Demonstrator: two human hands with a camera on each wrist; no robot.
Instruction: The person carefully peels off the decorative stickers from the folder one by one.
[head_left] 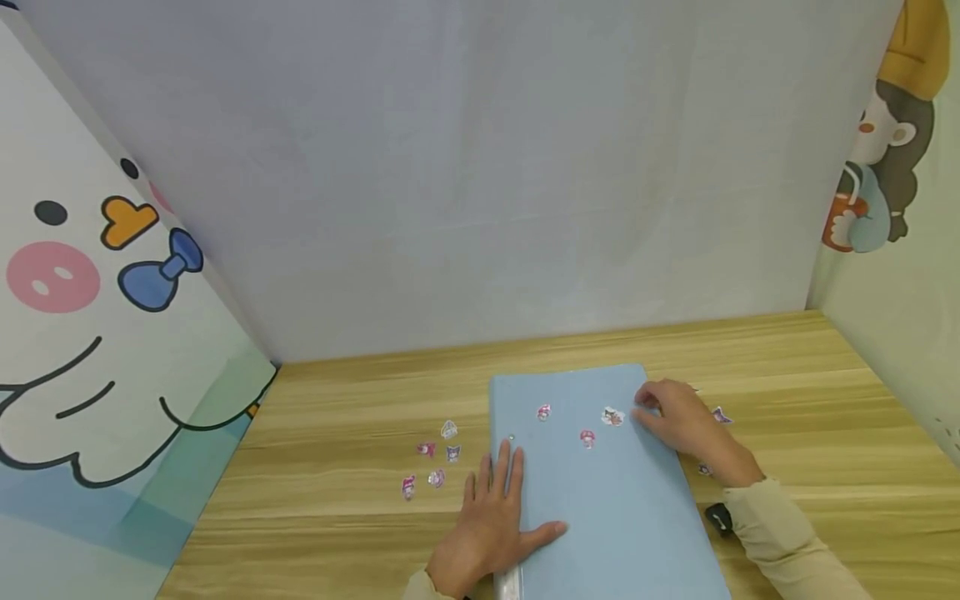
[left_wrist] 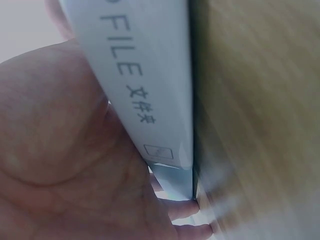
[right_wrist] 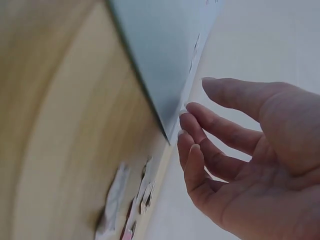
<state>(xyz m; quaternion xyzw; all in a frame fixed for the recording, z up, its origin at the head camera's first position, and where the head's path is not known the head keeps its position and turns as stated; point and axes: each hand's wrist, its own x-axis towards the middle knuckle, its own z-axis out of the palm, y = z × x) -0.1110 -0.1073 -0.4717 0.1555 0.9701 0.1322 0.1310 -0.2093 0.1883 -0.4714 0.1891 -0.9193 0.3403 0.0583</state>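
A light blue file folder point(head_left: 607, 508) lies on the table. Its white spine point(left_wrist: 135, 85), printed "FILE", faces left. My left hand point(head_left: 487, 521) rests spread over the folder's left edge, thumb on the cover. Three small cartoon stickers are on the upper cover: a red-and-white one point(head_left: 543, 412), a pink one point(head_left: 587, 438) and a black-and-white one point(head_left: 612, 416). Just right of the last, my right hand point(head_left: 678, 417) hovers at the folder's right edge. In the right wrist view its thumb and loosely bent fingers point(right_wrist: 215, 125) are apart, with nothing visible between them.
Several loose stickers point(head_left: 437, 478) lie on the wooden table point(head_left: 337, 500) left of the folder. More, such as a purple one point(head_left: 722, 414), lie to the right, partly hidden by my right hand. A pale wall point(head_left: 487, 183) rises behind the table.
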